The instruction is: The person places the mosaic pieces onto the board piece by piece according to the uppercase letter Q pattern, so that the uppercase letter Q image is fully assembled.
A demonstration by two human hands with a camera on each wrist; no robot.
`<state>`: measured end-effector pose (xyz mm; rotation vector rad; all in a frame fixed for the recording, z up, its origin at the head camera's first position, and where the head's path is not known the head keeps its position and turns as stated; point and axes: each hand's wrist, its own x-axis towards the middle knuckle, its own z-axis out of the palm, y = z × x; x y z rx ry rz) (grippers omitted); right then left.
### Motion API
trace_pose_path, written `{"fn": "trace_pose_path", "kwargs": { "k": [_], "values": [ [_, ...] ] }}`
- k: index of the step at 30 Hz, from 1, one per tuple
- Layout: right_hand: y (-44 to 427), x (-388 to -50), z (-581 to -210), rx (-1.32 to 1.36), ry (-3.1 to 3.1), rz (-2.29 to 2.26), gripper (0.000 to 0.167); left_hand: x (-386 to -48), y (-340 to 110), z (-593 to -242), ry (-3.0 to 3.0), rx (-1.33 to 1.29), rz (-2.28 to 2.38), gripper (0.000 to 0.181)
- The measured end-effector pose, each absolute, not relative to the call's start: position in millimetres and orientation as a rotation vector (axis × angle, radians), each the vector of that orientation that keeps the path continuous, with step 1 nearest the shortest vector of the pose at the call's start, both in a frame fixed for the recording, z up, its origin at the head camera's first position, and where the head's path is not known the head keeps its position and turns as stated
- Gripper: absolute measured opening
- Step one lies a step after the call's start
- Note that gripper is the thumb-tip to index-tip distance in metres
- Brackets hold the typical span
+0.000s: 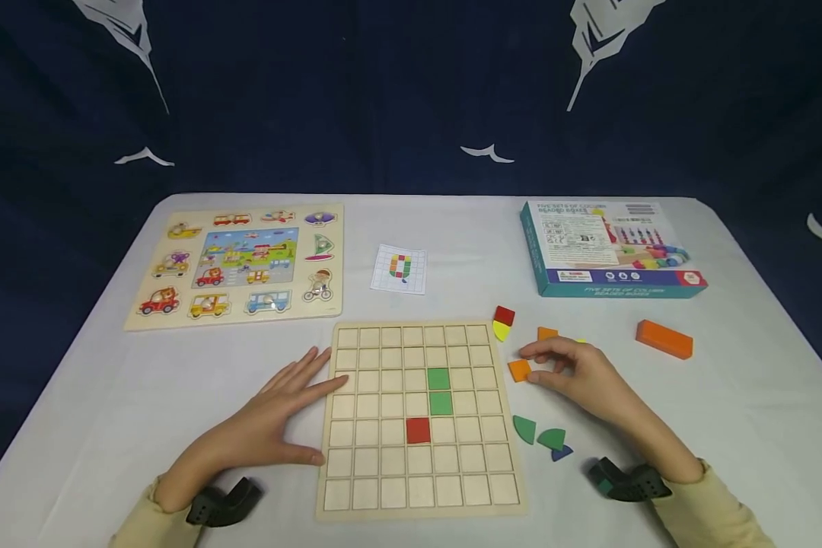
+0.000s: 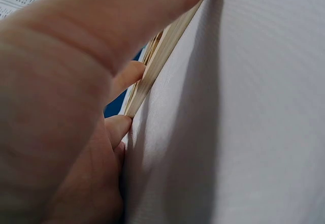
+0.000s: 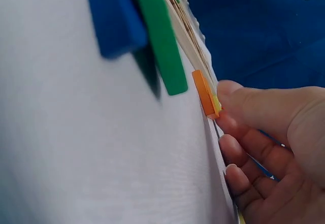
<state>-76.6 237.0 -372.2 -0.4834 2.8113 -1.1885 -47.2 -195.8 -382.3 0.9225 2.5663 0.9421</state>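
Note:
My left hand (image 1: 267,426) lies spread at the left side of a wooden grid board (image 1: 421,511), its thumb and a fingertip touching the edge. The left wrist view shows fingers along the board's side (image 2: 152,76). On the grid sit two green squares (image 1: 440,390) and a red square (image 1: 418,430). Right of the board, my right hand (image 1: 578,377) is at an orange square tile (image 1: 519,371), thumb beside it and index finger near its far edge. A gap shows between thumb and index finger. In the right wrist view the orange tile (image 3: 204,94) is beside the thumb tip.
Green quarter-round pieces (image 1: 524,429) and a blue piece (image 1: 562,453) lie nearer me. Red (image 1: 504,316) and yellow (image 1: 501,330) pieces touch the board's far right corner. A pattern card (image 1: 399,269), vehicle puzzle (image 1: 240,304), cardboard box (image 1: 616,251) and orange block (image 1: 664,339) stand around.

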Motion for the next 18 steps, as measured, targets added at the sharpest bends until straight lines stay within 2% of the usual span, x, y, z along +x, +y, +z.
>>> {"fn": "trace_pose_path", "kwargs": {
  "k": [10, 18],
  "values": [
    [238.3, -77.7, -375.7, -0.555, 2.844, -1.176, 0.036, -50.2, -195.7, -381.0, 2.572, 0.954, 0.929, 0.096],
    [235.4, -75.5, -380.2, -0.575, 2.882, -1.153, 0.034, -47.9, -196.0, -383.5, 2.583, 0.982, 0.96, 0.096]
  ]
}}
